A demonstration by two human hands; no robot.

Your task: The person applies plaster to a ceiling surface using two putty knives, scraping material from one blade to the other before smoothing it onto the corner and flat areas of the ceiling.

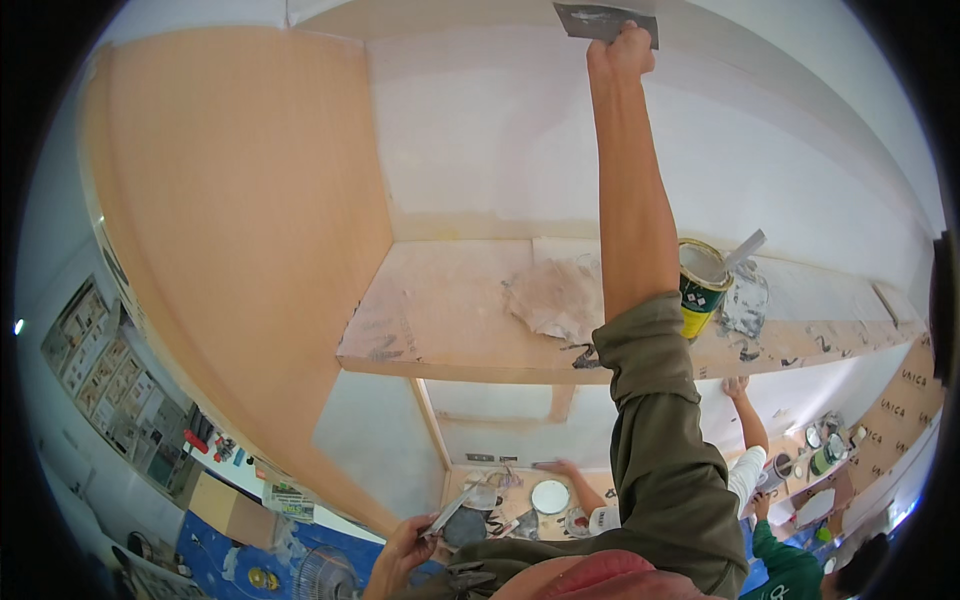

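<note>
Right hand (625, 52): high, arm straight, grip closed on scraper
Scraper (588, 22): at top panel (480, 18), above shelf (440, 290)
Left hand (402, 548): low, grip closed on flat tool (455, 507)

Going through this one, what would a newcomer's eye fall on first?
Probably the right hand, raised to the top edge and holding a wide dark blade. Lower, right of centre, an open green-and-yellow can stands on the shelf. Near the bottom, left of centre, the left hand holds a thin light tool.
</note>
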